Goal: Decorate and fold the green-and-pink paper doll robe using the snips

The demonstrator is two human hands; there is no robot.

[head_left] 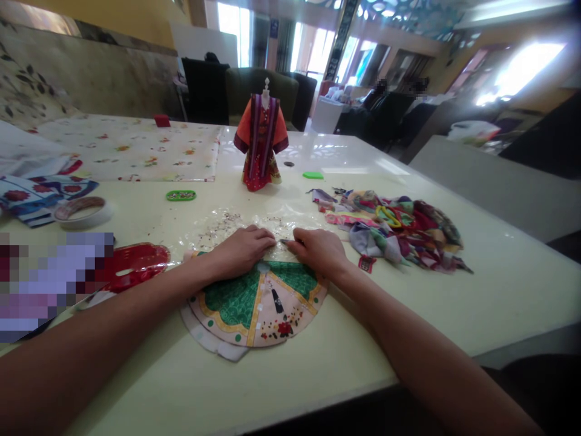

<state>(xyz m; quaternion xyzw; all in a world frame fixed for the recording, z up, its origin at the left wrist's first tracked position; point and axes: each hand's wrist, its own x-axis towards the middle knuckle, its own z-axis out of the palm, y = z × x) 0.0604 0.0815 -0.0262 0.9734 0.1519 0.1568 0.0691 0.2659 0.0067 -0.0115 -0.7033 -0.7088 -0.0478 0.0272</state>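
Fan-shaped cloth (254, 306): green lattice panels, gold scalloped borders, pink floral centre. Doll robe (262, 142): orange, purple, red. Scrap pile (399, 229): multicoloured. Desk (476, 290): pale cream.

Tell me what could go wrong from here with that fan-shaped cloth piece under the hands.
1. The right hand seems to pinch something small and dark right against the left hand; if it is sharp, it could prick a finger.
2. Just beyond the fan-shaped cloth piece, tiny loose bits lie scattered on the clear sheet; a push forward might drag them under the cloth or scatter them.
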